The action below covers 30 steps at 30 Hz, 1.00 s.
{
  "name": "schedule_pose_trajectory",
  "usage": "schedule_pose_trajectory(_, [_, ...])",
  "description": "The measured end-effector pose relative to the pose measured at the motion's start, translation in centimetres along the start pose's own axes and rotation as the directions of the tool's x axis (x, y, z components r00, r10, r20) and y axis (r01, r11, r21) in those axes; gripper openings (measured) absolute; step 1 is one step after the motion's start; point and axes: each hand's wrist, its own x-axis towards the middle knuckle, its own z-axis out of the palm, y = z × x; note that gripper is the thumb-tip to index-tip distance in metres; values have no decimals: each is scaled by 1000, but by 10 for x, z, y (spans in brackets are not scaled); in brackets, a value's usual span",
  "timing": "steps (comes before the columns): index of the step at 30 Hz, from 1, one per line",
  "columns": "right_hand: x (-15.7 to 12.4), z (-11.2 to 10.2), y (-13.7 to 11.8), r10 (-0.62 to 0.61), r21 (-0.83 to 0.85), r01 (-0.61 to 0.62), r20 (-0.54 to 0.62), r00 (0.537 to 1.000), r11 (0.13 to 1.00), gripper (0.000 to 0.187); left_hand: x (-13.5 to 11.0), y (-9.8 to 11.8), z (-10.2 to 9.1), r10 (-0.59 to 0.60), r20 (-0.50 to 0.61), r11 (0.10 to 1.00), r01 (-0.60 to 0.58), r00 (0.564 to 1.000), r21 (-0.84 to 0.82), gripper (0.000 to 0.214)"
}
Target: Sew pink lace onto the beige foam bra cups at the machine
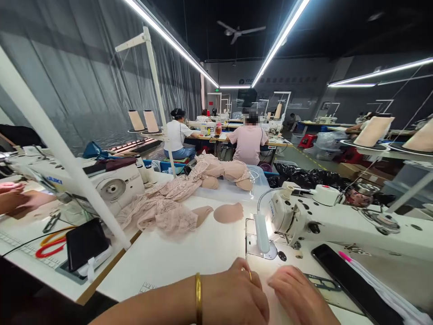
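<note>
My left hand [235,293], with a gold bangle and a ring, lies at the front edge of the white sewing table [189,253], fingers curled down toward the lit patch below the needle. My right hand [297,295] sits just to its right, fingers bent under. What they hold, if anything, is hidden beneath them. The white sewing machine [324,216] stands right behind, its lamp shining on the needle plate [259,246]. A beige bra cup [228,213] lies further back on the table.
A pile of pink lace and cups [176,198] covers the table's far left. A black phone [352,282] lies right of my hands, another dark phone [86,243] left. Red scissors [50,248] and a second machine [111,185] are at left, where another person's hand [11,196] works. Seated workers are beyond.
</note>
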Motion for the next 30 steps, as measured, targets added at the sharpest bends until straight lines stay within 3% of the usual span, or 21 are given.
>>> schedule_pose_trajectory(2, [21, -8, 18, -101, -212, 126, 125, 987, 969, 24, 15, -19, -3, 53, 51, 926, -68, 997, 370, 13])
schedule_pose_trajectory(5, [38, -8, 37, -121, -255, 153, 139, 983, 955, 35, 36, -40, -8, -10, 118, 860, -51, 993, 507, 5])
schedule_pose_trajectory(10, [23, -2, 54, -139, -219, 168, 145, 980, 961, 45, 47, -38, -11, -97, 83, 880, 47, 992, 472, 11])
schedule_pose_trajectory(16, [22, -13, 53, -55, -317, 115, 192, 980, 942, 39, 51, -37, 14, -207, -65, 907, 216, 976, 361, 11])
schedule_pose_trajectory(19, [26, -17, 53, -66, -402, 134, 179, 982, 906, 41, 56, -46, 24, -195, -112, 904, 223, 974, 365, 12])
schedule_pose_trajectory(25, [20, -15, 59, 46, -477, 41, 170, 984, 878, 48, 58, -63, 35, -120, -150, 889, 174, 981, 423, 13])
schedule_pose_trajectory(30, [16, -17, 68, 10, -459, 109, 250, 968, 882, 48, 59, -79, 48, -103, -183, 915, 166, 978, 368, 14])
